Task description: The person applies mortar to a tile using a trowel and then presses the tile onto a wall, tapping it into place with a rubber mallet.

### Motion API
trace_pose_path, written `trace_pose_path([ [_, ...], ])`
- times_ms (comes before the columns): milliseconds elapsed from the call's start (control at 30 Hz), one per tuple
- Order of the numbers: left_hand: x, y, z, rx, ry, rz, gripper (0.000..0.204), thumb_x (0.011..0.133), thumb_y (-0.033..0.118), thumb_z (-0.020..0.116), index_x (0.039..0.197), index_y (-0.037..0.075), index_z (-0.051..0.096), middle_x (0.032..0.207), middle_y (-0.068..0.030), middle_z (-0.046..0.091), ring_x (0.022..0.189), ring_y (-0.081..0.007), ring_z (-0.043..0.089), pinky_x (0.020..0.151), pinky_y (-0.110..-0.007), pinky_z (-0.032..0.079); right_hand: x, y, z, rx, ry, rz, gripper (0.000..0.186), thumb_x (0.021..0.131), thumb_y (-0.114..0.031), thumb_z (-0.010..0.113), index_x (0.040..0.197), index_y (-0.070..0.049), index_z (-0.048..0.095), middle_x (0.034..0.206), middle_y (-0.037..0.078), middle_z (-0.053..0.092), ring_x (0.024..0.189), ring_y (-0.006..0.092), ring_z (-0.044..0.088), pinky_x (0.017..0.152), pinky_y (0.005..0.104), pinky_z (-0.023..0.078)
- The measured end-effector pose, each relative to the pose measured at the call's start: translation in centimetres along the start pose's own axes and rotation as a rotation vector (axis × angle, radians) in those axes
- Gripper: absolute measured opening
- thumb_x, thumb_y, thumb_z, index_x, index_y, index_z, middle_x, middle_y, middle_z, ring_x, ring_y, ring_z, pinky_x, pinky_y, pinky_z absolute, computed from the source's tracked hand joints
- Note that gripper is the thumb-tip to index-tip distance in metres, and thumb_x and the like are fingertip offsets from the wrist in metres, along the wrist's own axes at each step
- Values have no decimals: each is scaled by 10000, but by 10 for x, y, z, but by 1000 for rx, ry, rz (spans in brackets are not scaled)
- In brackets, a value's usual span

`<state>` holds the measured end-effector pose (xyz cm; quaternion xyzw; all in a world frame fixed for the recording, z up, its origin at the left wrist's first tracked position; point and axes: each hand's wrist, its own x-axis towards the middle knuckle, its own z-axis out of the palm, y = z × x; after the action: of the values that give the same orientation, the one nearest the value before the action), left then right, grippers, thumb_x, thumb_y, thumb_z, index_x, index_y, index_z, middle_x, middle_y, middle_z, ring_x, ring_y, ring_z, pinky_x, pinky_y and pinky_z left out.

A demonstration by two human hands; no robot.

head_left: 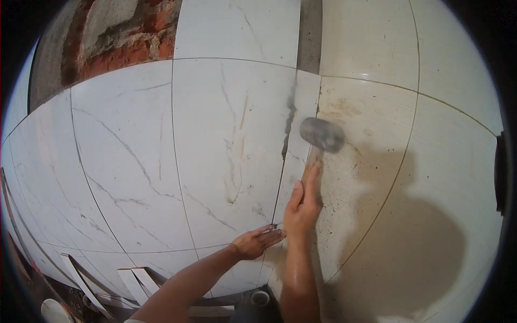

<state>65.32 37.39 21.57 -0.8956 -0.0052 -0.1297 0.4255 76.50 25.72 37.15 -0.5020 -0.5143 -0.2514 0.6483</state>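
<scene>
My right hand (302, 210) is closed round the wooden handle of a mallet (322, 134), its index finger stretched up along the handle. The dark grey mallet head is blurred and lies over a narrow white tile strip (295, 161) in the wall corner. Lower down, my left hand (259, 241) rests fingers outstretched by the lower end of the joint between that strip and the wide marbled tile (226, 140). A small dark spot shows at its fingertips; I cannot make out what it is. Grey smears run along the joint's upper part.
Cream tiles (377, 124) with dirt marks cover the right wall, where a shadow falls. Bare brick (126, 51) shows at the upper left. Cut tile strips (134, 285) lean at the bottom left, and a round pipe end (260, 297) stands low by the corner.
</scene>
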Motion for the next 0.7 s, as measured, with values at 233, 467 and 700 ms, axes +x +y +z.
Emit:
trace_pose_path([
  [233,0,4,12,-119,36,-40,638,977,211,436,1594,88,328,1628,-25,387,1504,-131,324,1298,-397,113,11,-3,-1,65,258,-175,544,1044,-54,445,1521,154,291,1523,318,449,1421,396,463,1140,420,405],
  [467,2,5,15,-113,60,-57,687,949,234,499,1603,117,326,1626,-5,394,1511,-119,302,1296,-408,81,9,4,0,181,187,-30,551,1052,-107,462,1519,142,310,1496,351,457,1390,410,498,1099,431,445],
  [700,-4,9,14,-44,72,-77,659,968,265,487,1596,126,342,1619,-5,404,1509,-120,305,1298,-405,56,-3,7,3,97,171,-85,550,1036,-80,483,1535,98,331,1484,331,486,1379,430,504,1098,410,438],
])
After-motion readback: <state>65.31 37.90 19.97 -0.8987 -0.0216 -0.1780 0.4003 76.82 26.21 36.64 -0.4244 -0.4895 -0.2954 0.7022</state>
